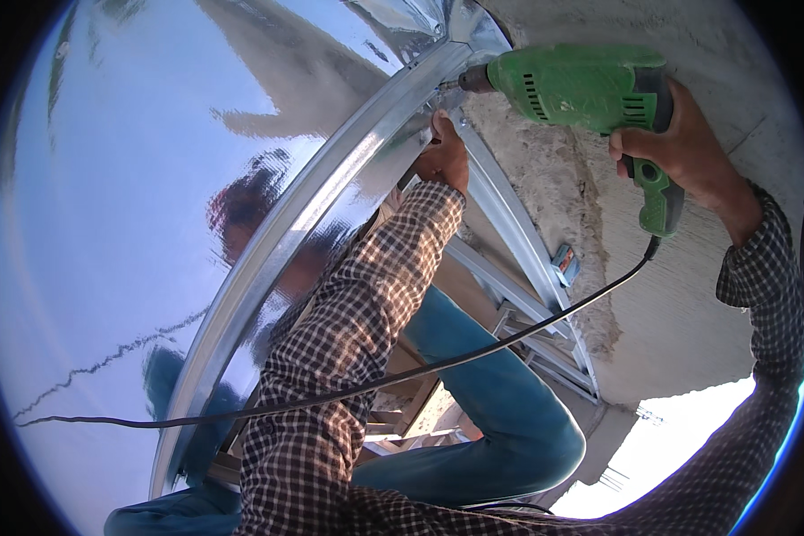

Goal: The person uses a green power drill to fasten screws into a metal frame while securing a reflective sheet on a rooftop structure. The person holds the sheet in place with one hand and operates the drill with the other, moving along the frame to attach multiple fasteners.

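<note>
My right hand (683,147) grips the handle of a green corded power drill (581,87) at the upper right, the fingers wrapped by its trigger. The drill points left, and its bit (449,86) meets or nearly meets a long silver metal channel (304,201). Just below the bit, my left hand (444,154) is closed at the channel's lower edge, thumb up. What its fingers hold is hidden. A large shiny reflective sheet (116,241) lies along the channel's left side.
The drill's black cable (456,359) crosses over my left forearm. Metal framing (509,210) runs beside a rough concrete surface (679,286), where a small blue box (565,265) sits. My bent leg in blue trousers (500,420) is below, above further framing.
</note>
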Available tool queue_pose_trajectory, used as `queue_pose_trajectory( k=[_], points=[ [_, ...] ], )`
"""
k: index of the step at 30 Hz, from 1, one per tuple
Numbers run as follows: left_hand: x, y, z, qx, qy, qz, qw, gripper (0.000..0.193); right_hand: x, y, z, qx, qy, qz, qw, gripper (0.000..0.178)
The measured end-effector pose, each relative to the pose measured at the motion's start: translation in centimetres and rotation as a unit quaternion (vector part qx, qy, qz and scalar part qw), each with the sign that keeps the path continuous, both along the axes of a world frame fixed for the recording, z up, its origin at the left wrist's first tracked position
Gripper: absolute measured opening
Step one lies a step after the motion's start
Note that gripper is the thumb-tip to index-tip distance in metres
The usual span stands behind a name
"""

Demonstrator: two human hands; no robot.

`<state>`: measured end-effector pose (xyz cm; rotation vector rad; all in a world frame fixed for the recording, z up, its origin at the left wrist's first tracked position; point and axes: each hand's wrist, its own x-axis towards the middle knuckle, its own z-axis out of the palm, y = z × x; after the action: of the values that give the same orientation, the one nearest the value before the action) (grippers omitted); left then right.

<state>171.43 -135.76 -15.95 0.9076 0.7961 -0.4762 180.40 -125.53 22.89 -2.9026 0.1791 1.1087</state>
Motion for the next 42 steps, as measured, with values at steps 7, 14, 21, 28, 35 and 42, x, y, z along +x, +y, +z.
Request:
queue_pose_trajectory(
  k=[7,14,21,28,35,42],
  points=[
    [0.5,-2.8,-2.4,0.184,-0.087,0.093,0.975,0.051,0.0,2.1,-0.1,0.008,-0.023,0.02,1.0,0.049],
    [-0.8,-6.2,-3.2,0.408,-0.204,-0.161,0.875,0.044,-0.1,0.2,0.2,-0.017,-0.028,0.008,0.999,0.054],
    [-0.9,-3.9,-0.8,0.208,-0.152,-0.137,0.957,0.048,-0.3,-0.2,0.3,-0.012,-0.027,-0.018,0.999,0.055],
    [-0.9,0.7,2.8,0.082,-0.104,-0.096,0.987,0.05,0.0,-1.4,0.6,-0.021,-0.014,-0.012,1.0,0.056],
    [-1.1,-0.5,0.1,0.257,-0.163,-0.096,0.948,0.053,0.1,0.2,0.2,-0.004,-0.02,0.001,1.0,0.057],
    [-0.3,2.6,6.3,0.107,-0.02,0.076,0.991,0.062,0.2,-0.6,0.6,-0.016,-0.014,-0.016,1.0,0.054]
  ],
)
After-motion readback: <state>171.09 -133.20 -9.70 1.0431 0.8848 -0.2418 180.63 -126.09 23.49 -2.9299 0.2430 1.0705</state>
